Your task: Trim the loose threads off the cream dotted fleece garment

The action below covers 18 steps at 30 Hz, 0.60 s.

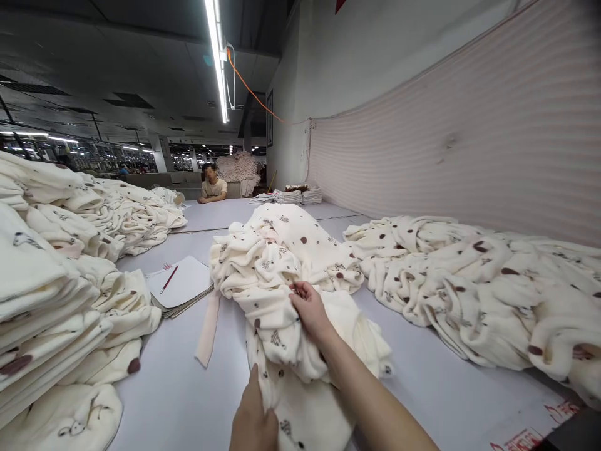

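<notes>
A bunched heap of cream fleece fabric (300, 235), printed with brown dots and small dark animals, lies on the table in front of me. My right hand (308, 308) pinches a fold near the middle of this heap, with its fingertips partly sunk in the cloth. Lower down, my left hand (255, 414) grips the near left edge of the same fabric, its thumb on the nearer side; some of its fingers are hidden. The near part of the cloth hangs in loose folds between my hands. A pale pink strip (208, 329) sticks out at the heap's left.
Folded fleece (42, 300) is stacked high at the left, and a long fleece pile (469, 288) lies at the right. A red pen (169, 279) rests on a paper pad (188, 285). Beyond the table (188, 363), a person (213, 186) leans on its far edge.
</notes>
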Motion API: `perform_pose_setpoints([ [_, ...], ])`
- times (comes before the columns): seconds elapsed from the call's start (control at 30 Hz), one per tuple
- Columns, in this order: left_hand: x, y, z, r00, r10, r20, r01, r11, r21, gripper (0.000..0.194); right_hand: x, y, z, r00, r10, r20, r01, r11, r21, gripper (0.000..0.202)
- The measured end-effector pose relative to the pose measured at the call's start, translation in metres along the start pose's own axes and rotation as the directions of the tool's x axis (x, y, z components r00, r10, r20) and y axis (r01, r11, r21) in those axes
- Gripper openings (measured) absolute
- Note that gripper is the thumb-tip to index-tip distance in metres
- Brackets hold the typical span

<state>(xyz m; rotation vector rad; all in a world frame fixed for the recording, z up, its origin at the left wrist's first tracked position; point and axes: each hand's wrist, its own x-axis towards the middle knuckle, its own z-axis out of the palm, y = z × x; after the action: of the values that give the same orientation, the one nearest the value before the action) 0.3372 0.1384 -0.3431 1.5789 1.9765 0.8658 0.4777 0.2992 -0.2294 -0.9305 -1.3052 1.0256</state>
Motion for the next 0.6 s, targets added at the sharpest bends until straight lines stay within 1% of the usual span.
perform_pose_setpoints([
  [0.03,0.003,-0.005,-0.016,0.999,-0.038,-0.009,0.038,0.997,-0.061,0.07,0.008,0.001,-0.011,1.0,-0.002,-0.03,0.002,1.0,-0.022,0.018],
  [0.07,0.007,-0.012,-0.036,0.996,-0.089,-0.015,0.086,0.989,-0.121,0.066,0.015,0.003,-0.024,0.998,-0.003,-0.064,0.0,0.999,-0.046,0.019],
  [0.13,0.015,-0.027,-0.08,0.982,-0.188,-0.021,0.178,0.955,-0.237,0.056,0.027,0.007,-0.049,0.991,-0.007,-0.13,-0.007,0.994,-0.106,0.021],
  [0.17,0.02,-0.034,-0.101,0.981,-0.192,-0.002,0.183,0.938,-0.294,0.053,0.03,0.009,-0.058,0.989,-0.013,-0.148,-0.009,0.99,-0.142,0.02],
  [0.2,0.024,-0.039,-0.118,0.984,-0.179,-0.011,0.167,0.936,-0.31,0.051,0.029,0.011,-0.065,0.988,-0.024,-0.151,-0.003,0.984,-0.179,0.02],
  [0.23,0.028,-0.042,-0.131,0.985,-0.174,0.0,0.165,0.933,-0.319,0.05,0.024,0.014,-0.067,0.99,-0.041,-0.138,0.011,0.976,-0.216,0.019],
  [0.27,0.03,-0.045,-0.139,0.985,-0.171,-0.002,0.161,0.932,-0.326,0.05,0.015,0.017,-0.066,0.992,-0.062,-0.109,0.033,0.967,-0.253,0.019],
  [0.3,0.032,-0.047,-0.143,0.984,-0.179,-0.008,0.167,0.931,-0.325,0.051,0.003,0.02,-0.063,0.994,-0.085,-0.07,0.061,0.956,-0.288,0.017],
  [0.33,0.031,-0.05,-0.142,0.98,-0.196,-0.012,0.182,0.928,-0.324,0.054,-0.012,0.022,-0.059,0.994,-0.105,-0.025,0.092,0.942,-0.323,0.015],
  [0.4,0.022,-0.061,-0.136,0.968,-0.251,-0.019,0.232,0.92,-0.317,0.062,-0.042,0.025,-0.051,0.989,-0.13,0.067,0.146,0.907,-0.396,0.014],
  [0.5,-0.011,-0.088,-0.126,0.949,-0.315,-0.012,0.303,0.922,-0.242,0.07,-0.075,0.02,-0.05,0.98,-0.142,0.139,0.192,0.853,-0.484,0.021],
  [0.53,-0.026,-0.097,-0.124,0.951,-0.31,0.007,0.305,0.931,-0.203,0.069,-0.082,0.015,-0.051,0.979,-0.143,0.142,0.196,0.839,-0.508,0.023],
  [0.6,-0.053,-0.113,-0.12,0.967,-0.252,0.046,0.256,0.954,-0.157,0.064,-0.093,0.005,-0.051,0.982,-0.153,0.109,0.187,0.781,-0.596,0.026],
])
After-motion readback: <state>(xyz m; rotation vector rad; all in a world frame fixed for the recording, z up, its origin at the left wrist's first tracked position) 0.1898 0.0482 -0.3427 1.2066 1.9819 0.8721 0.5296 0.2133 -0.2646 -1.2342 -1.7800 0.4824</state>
